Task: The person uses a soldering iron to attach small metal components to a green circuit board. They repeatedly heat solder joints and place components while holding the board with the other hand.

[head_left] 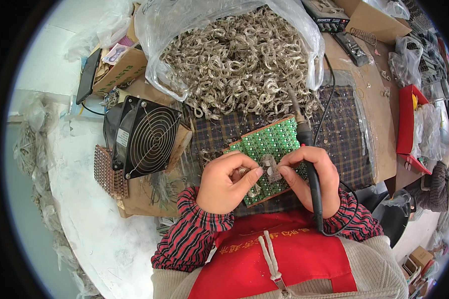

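My left hand point(224, 182) is closed, thumb against forefinger, around a small coil of clear-coated wire point(255, 191). A soldering iron point(312, 179) lies in my right hand point(324, 169), its tip pointing away from me toward the wire heap. The thumb and forefinger of that same hand pinch a small clear plastic piece point(271, 168), held close to my left fingertips. Under both hands is a green circuit board panel point(272, 139) dotted with small parts, and another green panel shows partly beneath its left side. My fingers hide some of the coil.
Beyond the boards, a large clear plastic bag point(157, 30) holds a heap of wire coils point(234, 60). A black fan point(152, 134) stands left, beside a copper-coloured board stack point(107, 172). The iron's cord point(329, 82) loops at right. A red box point(406, 119) sits farther right.
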The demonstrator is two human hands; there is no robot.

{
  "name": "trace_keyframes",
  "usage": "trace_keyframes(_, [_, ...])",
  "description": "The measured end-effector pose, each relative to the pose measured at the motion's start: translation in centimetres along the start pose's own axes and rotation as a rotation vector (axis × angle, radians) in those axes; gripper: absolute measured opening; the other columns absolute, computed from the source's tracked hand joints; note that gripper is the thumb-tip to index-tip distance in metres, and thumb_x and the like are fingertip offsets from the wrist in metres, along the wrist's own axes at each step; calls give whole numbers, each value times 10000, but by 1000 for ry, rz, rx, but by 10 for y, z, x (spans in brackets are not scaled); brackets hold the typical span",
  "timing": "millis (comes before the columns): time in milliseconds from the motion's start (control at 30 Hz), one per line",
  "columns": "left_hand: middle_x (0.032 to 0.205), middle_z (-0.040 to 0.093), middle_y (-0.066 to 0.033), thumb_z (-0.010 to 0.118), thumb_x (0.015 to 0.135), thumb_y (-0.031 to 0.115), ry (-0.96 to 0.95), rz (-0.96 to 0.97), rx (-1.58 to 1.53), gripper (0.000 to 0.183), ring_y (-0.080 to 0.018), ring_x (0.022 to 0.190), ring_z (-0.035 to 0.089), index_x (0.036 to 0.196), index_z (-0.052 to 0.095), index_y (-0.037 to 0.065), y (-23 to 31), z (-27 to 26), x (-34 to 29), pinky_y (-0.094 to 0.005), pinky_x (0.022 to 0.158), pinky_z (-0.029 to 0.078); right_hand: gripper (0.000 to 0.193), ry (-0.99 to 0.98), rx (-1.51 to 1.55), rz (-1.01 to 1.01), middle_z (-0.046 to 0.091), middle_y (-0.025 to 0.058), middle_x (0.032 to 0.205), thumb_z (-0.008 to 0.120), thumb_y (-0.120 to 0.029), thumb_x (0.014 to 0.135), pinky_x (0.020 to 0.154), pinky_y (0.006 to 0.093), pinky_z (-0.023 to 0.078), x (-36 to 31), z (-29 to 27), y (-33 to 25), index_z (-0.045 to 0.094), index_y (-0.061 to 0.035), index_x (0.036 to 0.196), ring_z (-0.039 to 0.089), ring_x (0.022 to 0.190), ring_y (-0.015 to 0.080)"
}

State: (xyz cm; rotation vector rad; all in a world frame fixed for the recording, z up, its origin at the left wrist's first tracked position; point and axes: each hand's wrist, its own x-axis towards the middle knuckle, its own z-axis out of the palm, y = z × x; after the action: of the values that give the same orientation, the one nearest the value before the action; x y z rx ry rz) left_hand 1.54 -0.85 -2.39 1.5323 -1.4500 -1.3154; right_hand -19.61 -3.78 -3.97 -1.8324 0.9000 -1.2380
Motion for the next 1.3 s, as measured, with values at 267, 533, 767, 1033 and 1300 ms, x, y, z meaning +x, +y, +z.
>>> trace_keyframes(267, [725, 632, -71, 730, 884, 122, -56, -157, 139, 118, -131, 621, 603, 855, 689, 15, 0, 0, 2, -314, 551, 445, 376, -15, -24, -13, 743, 117, 1017, 788, 45, 812, 765, 381, 573, -11, 2, 0, 577, -50, 1108, 720, 907, 300])
trace_keyframes(533, [819, 607, -62, 707, 915, 72, 79, -38, 278, 70, -125, 594, 578, 936, 697, 6, -3, -28, -27, -279, 553, 449, 418, -215, -1, -71, 668, 135, 1047, 757, -257, 906, 768, 433, 495, -12, -5, -6, 646, -64, 1260, 606, 847, 323])
trace_keyframes(767, [821, 613, -65, 723, 912, 79, 260, -1, 373, 61, -163, 602, 622, 936, 700, 29, -23, -23, -28, -299, 555, 469, 271, -282, -124, -152, 601, 28, 810, 771, -264, 864, 743, 377, 432, -20, 8, -11, 741, -113, 1087, 562, 765, 241])
trace_keyframes(1033, [821, 614, -65, 760, 887, 127, 261, 32, 477, 81, -214, 622, 648, 932, 716, 76, -25, -24, -28, -336, 568, 487, 276, -320, -139, -136, 594, 18, 764, 791, -132, 768, 742, 368, 433, -18, 15, -11, 746, -104, 1039, 566, 748, 227])
trace_keyframes(1300, [835, 617, -66, 751, 892, 132, 229, 19, 471, 75, -229, 638, 659, 925, 708, 80, -24, -27, -27, -344, 573, 491, 264, -311, -119, -132, 604, 20, 764, 782, -112, 764, 723, 365, 435, -17, 13, -11, 744, -96, 1025, 565, 727, 231])
